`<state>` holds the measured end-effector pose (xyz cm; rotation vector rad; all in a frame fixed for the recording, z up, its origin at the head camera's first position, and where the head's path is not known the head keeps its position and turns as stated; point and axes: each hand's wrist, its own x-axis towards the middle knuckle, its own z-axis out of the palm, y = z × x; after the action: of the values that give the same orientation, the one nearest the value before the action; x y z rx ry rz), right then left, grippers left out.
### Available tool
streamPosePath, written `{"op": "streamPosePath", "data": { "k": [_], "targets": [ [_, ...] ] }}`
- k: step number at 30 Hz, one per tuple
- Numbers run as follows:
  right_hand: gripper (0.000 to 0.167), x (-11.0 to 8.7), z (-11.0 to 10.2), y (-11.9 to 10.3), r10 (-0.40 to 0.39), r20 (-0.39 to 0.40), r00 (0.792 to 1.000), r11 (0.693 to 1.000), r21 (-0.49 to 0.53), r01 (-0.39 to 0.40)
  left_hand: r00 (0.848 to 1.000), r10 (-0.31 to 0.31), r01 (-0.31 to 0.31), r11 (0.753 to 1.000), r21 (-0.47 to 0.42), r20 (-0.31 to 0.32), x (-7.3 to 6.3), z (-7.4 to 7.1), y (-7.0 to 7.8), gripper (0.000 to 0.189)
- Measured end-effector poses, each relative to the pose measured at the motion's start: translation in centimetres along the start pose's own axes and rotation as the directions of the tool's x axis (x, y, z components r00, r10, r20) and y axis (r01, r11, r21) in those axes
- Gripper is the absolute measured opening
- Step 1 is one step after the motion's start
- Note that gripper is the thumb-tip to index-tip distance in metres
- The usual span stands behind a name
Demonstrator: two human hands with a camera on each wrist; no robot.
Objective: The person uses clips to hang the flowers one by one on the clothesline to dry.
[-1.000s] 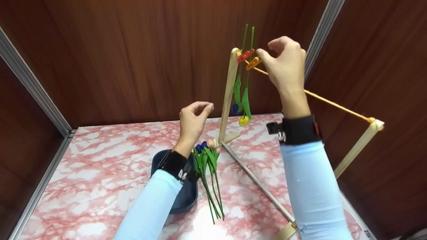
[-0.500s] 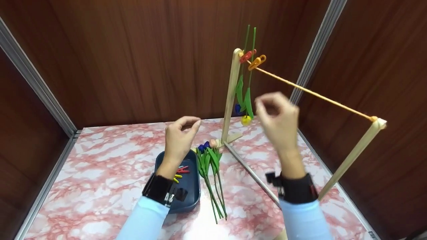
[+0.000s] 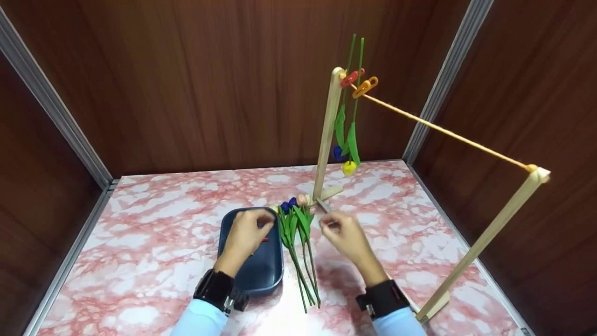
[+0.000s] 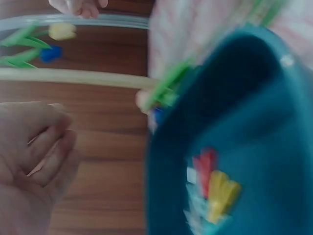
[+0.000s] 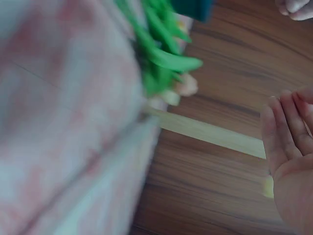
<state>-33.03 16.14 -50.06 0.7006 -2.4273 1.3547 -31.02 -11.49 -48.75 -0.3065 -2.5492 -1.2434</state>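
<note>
So the left hand [image 3: 246, 231] hangs right over the dark blue tray [image 3: 267, 273], fingers loosely curved, thumb and forefinger close to each other, not clamped on anything. The right hand [image 3: 346, 235] is off to the tray's right, past the flowers lying there, fingers loosely bent and also gripping nothing.

The left wrist view is pretty blurry, but there's a little pile in the tray: a red clip [image 4: 205, 171], a yellow clip [image 4: 223, 196] and some pale bits.

The loose tulips [image 3: 303, 219] lie on the pink-and-white table [image 3: 149, 233] just right of the tray, blossoms by its far end, stems running past its near end. I make out blue and pink heads.

Two more hang upside down, high up behind the tray and to its right: a blue tulip [image 3: 338, 152] in a red peg [image 3: 350, 79], a yellow tulip [image 3: 349, 168] in an orange peg [image 3: 365, 87]. Both pegs sit on an orange cord [image 3: 443, 129] tied between two wooden posts [image 3: 329, 135], the nearer one well right of the tray.
</note>
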Motion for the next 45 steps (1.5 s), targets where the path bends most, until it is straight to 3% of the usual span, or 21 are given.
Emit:
{"op": "streamPosePath", "data": {
  "k": [3, 6, 9, 14, 17, 32, 39, 45],
  "targets": [
    [0.01, -0.9, 1.3, 1.0, 0.011, 0.04, 0.999, 1.0, 0.011, -0.011, 0.998, -0.01, 0.002, 0.991, 0.135, 0.054, -0.8, 0.5, -2.3, 0.015],
    [0.009, -1.7, 2.4, 1.5, 0.004, 0.062, 0.998, 1.0, 0.027, -0.005, 0.997, -0.016, -0.007, 0.961, 0.278, 0.079, -1.6, 0.9, -4.2, 0.021],
    [0.006, -2.3, 3.2, 2.0, -0.007, 0.081, 0.997, 0.999, 0.037, 0.004, 0.996, 0.006, -0.042, 0.906, 0.422, 0.086, -2.1, 1.5, -5.7, 0.022],
    [0.006, -3.2, 4.3, 2.2, 0.017, 0.122, 0.992, 0.999, 0.048, -0.023, 0.988, 0.133, -0.153, 0.781, 0.606, 0.077, -2.9, 2.4, -7.3, 0.016],
    [0.006, -3.5, 4.6, 2.1, 0.014, 0.135, 0.991, 0.997, 0.068, -0.024, 0.983, 0.162, -0.179, 0.747, 0.64, 0.086, -3.2, 2.7, -7.7, 0.013],
    [0.007, -3.7, 5.2, 1.7, 0.005, 0.164, 0.986, 0.998, 0.061, -0.016, 0.989, 0.114, -0.146, 0.764, 0.628, 0.09, -3.5, 3.2, -8.1, 0.016],
    [0.008, -3.7, 5.1, 1.7, 0.005, 0.159, 0.987, 0.999, 0.052, -0.013, 0.992, 0.096, -0.124, 0.824, 0.552, 0.079, -3.6, 3.0, -7.7, 0.014],
    [0.009, -3.4, 4.8, 1.3, 0.005, 0.153, 0.988, 0.999, 0.05, -0.013, 0.994, 0.111, -0.099, 0.892, 0.441, -0.002, -3.6, 2.5, -7.0, 0.024]
  ]
}}
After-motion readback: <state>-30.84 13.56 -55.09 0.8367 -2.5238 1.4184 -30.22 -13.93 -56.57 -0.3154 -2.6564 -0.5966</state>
